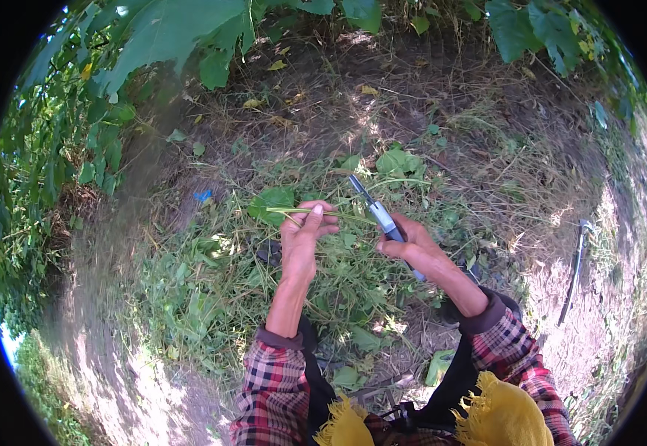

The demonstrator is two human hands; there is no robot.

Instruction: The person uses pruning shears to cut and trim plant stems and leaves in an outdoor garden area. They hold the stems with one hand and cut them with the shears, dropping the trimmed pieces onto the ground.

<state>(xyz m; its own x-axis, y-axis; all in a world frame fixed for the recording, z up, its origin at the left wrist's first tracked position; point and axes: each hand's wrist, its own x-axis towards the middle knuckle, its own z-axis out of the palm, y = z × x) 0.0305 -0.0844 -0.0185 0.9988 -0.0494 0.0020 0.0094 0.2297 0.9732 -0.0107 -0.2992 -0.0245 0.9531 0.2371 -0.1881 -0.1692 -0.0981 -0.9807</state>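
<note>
Head view: leafy ground (204, 290) outside. Left hand (303, 236) pinches green stems (288, 210) between its fingers (328, 229); right hand (417, 247) grips a grey tool (383, 218).

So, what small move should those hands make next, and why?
Probably steady the green stem with the left hand and line up the hand tool against it. The left hand holds the stem, which runs across to the tool in the right hand; whether the tool already grips it, I can't tell.
</note>
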